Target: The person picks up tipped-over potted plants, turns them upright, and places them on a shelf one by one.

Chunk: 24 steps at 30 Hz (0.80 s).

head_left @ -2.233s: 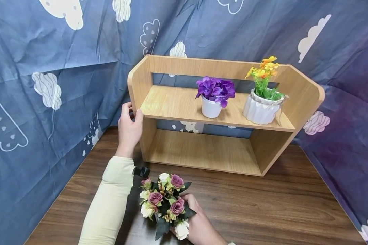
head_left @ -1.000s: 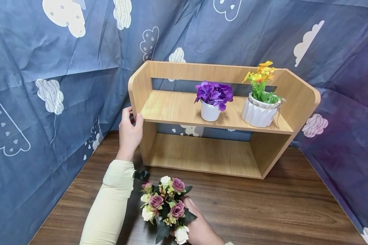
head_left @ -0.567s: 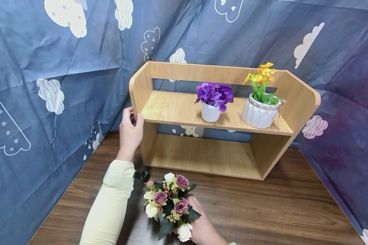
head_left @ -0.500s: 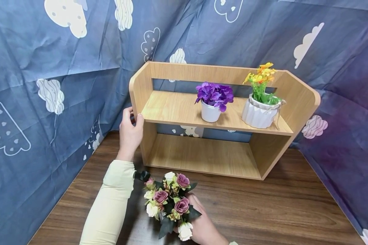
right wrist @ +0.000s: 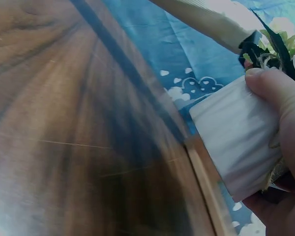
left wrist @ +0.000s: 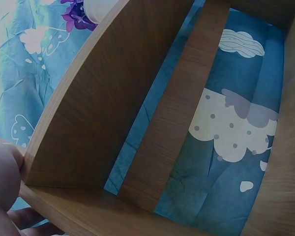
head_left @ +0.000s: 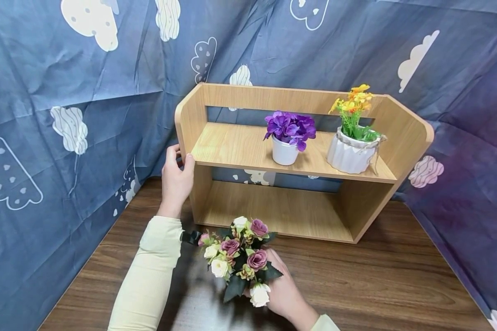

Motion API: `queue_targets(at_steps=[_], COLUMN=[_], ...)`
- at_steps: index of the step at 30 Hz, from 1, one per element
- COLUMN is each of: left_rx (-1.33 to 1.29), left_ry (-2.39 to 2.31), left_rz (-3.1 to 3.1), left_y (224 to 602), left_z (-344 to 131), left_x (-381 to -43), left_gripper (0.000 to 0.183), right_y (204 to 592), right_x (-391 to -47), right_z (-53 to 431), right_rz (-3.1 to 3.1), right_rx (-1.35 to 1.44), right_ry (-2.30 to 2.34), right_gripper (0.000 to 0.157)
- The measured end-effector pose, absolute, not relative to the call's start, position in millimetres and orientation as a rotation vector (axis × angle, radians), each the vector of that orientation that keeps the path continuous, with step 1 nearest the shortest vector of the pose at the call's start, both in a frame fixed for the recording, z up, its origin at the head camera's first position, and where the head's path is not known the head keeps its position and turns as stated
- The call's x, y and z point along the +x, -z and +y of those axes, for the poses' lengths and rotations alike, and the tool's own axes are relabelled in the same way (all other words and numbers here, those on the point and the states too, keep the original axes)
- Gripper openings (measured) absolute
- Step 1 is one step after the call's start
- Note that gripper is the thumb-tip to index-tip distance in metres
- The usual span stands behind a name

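My left hand (head_left: 177, 181) grips the left side panel of the wooden shelf (head_left: 240, 142), thumb in front and fingers behind. In the left wrist view the thumb (left wrist: 5, 172) lies at the panel's edge. My right hand (head_left: 281, 287) holds a potted bunch of mauve and white artificial roses (head_left: 244, 262) low in front of the shelf. The right wrist view shows its white pot (right wrist: 236, 137) with twine, gripped between thumb and fingers; from the head the flowers hide the pot. The rose heads overlap the shelf's lower front edge in the head view.
On the upper board stand a purple flower in a small white pot (head_left: 284, 151) and yellow flowers in a ribbed white pot (head_left: 349, 154). The lower board (head_left: 273, 207) spans between the side panels. Blue cloud-printed cloth (head_left: 107, 69) surrounds the dark wooden table (head_left: 376, 276).
My right hand has moved forward and to the right with the potted roses, closer to the shelf. The left hand keeps its grip on the side panel.
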<state>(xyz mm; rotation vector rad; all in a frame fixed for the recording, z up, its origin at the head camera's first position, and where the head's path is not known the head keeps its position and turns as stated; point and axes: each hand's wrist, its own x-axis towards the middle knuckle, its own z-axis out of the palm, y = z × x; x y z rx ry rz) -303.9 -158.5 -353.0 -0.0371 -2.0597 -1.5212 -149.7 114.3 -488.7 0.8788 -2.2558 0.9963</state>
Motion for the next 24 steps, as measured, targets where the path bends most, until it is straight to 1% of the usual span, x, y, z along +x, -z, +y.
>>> queue_targets(at_steps=[3, 11, 14, 21, 24], left_rx=[-0.033, -0.033, -0.032, -0.042, -0.044], left_ry=[1.519, 1.523, 1.521, 1.53, 1.532], left_rz=[-2.063, -2.06, -2.055, -2.048, -2.044], left_y=[353, 353, 354, 354, 353], left_z=[-158, -158, -158, -159, -158], left_x=[-304, -304, -304, -304, -304], left_gripper=[0.045, 0.046, 0.045, 0.046, 0.045], right_y=[481, 460, 453, 436, 429], right_x=[-153, -162, -166, -176, -180], right_z=[116, 121, 122, 123, 121], right_rz=[-2.262, -2.277, -2.28, -2.244, -2.236], right_rx=[0.878, 0.861, 0.86, 0.88, 0.882], right_ry=[-0.977, -1.013, -1.011, -0.971, -0.951], right_gripper=[0.073, 0.084, 0.085, 0.075, 0.075])
